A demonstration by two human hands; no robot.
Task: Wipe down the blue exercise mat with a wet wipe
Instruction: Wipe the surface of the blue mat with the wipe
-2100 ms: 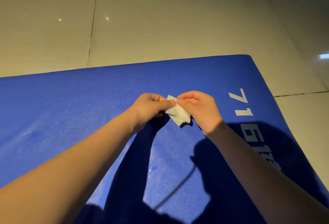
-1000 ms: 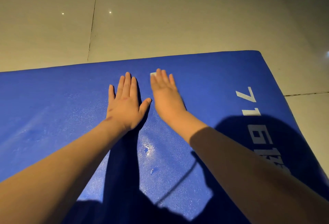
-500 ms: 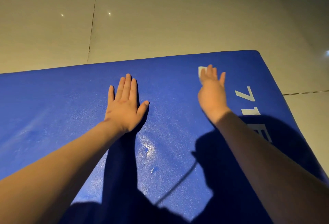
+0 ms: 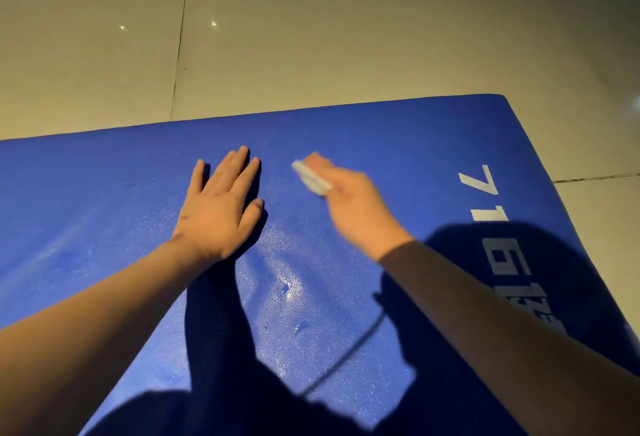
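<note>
The person kneels over a blue foam exercise mat point(image 4: 104, 193) laid on a floor of large pale beige tiles point(image 4: 311, 37), with both bare forearms stretched out across it. The left hand point(image 4: 221, 207) lies palm-down on the mat, its fingers straight and close together and its thumb out to the side, holding nothing. The right hand point(image 4: 349, 200) is just beside it, a gap of bare mat between them. It is on a small folded white wet wipe point(image 4: 311, 177), which pokes out from under the fingers on the side nearer the left hand. That hand is smeared with motion, so I cannot tell whether its fingers lie flat on the wipe or curl round it. Both hands sit near the mat's far edge. Damp, shiny patches point(image 4: 287, 283) glisten on the mat between the two arms, and white printed characters point(image 4: 485, 193) run along its right side, partly in shadow
</note>
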